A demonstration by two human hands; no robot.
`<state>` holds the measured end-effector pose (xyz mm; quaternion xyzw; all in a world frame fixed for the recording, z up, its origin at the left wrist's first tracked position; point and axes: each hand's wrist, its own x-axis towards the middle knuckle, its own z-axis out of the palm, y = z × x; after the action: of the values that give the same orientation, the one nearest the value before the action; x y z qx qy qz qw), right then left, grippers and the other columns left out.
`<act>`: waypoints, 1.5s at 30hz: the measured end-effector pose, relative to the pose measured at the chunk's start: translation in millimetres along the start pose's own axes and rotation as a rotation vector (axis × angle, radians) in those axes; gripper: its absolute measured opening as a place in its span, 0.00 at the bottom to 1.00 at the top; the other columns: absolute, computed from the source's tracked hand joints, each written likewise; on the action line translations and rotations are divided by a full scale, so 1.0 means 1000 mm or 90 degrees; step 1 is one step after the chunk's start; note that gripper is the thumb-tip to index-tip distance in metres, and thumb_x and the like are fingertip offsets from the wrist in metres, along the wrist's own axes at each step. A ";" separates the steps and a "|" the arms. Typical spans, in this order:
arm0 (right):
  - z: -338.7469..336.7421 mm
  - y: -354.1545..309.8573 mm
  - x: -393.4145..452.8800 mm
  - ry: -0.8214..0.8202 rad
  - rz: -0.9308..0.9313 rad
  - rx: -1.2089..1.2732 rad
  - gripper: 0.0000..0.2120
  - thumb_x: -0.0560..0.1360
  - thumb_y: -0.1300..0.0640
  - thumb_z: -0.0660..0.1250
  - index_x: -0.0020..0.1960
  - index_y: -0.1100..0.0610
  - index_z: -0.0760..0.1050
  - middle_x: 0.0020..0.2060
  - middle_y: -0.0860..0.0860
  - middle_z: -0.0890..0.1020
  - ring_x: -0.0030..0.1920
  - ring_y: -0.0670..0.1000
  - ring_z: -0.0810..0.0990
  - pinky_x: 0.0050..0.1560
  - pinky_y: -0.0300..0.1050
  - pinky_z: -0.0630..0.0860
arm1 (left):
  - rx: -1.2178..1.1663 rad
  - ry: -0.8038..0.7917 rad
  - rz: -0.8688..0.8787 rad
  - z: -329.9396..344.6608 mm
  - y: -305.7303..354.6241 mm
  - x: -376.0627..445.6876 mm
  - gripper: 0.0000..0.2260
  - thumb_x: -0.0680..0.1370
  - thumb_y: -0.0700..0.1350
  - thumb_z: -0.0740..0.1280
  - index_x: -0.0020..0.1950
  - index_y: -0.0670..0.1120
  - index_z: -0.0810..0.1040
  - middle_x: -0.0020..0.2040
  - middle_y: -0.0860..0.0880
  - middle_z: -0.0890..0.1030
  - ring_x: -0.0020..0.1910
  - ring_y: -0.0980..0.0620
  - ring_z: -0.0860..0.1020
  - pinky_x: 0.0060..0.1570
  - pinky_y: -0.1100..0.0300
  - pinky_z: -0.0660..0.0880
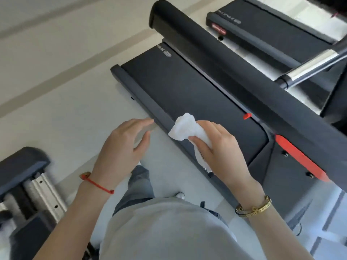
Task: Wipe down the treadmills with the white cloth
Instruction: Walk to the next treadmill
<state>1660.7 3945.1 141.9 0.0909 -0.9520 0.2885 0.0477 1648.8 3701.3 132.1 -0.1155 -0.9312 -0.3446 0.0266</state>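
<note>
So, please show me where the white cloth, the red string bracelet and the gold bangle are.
white cloth (pixel 183 128), head view, on the bunched upper part.
red string bracelet (pixel 97 185), head view, on the string across the left wrist.
gold bangle (pixel 253 208), head view, on the band at the right wrist.

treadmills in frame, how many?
2. The near treadmill lies under the white cloth held by the right hand; the second treadmill is top right, partly cropped. More may be out of frame.
</note>
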 end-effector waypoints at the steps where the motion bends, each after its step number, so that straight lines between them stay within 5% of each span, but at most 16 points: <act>1: 0.009 -0.006 0.014 -0.010 -0.015 0.000 0.13 0.80 0.48 0.63 0.60 0.54 0.75 0.47 0.48 0.80 0.46 0.51 0.76 0.44 0.49 0.77 | 0.007 0.013 -0.019 -0.007 -0.012 0.002 0.14 0.81 0.44 0.64 0.66 0.46 0.79 0.60 0.51 0.81 0.59 0.51 0.80 0.62 0.54 0.76; 24: 0.215 -0.191 0.324 -0.102 -0.143 0.081 0.13 0.78 0.51 0.67 0.59 0.56 0.77 0.46 0.50 0.81 0.44 0.51 0.79 0.42 0.48 0.79 | 0.056 0.129 -0.240 -0.207 -0.295 0.121 0.16 0.80 0.48 0.61 0.65 0.47 0.80 0.58 0.51 0.82 0.56 0.50 0.80 0.58 0.53 0.76; 39: 0.308 -0.254 0.635 -0.100 -0.197 0.115 0.10 0.79 0.50 0.64 0.55 0.56 0.77 0.40 0.47 0.77 0.40 0.49 0.76 0.39 0.49 0.75 | 0.096 0.213 -0.250 -0.314 -0.456 0.363 0.10 0.81 0.43 0.66 0.61 0.46 0.81 0.55 0.51 0.82 0.54 0.50 0.81 0.55 0.56 0.75; 45: 0.329 -0.277 0.741 -0.110 -0.186 0.115 0.11 0.79 0.51 0.64 0.57 0.56 0.77 0.39 0.48 0.78 0.39 0.51 0.76 0.39 0.50 0.75 | 0.088 0.202 -0.261 -0.353 -0.509 0.452 0.10 0.80 0.41 0.67 0.60 0.46 0.82 0.54 0.51 0.82 0.53 0.53 0.80 0.54 0.67 0.70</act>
<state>977.9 3426.9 124.7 0.2562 -0.8994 0.3541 -0.0010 1080.4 3187.5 135.3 0.1331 -0.9407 -0.2919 0.1099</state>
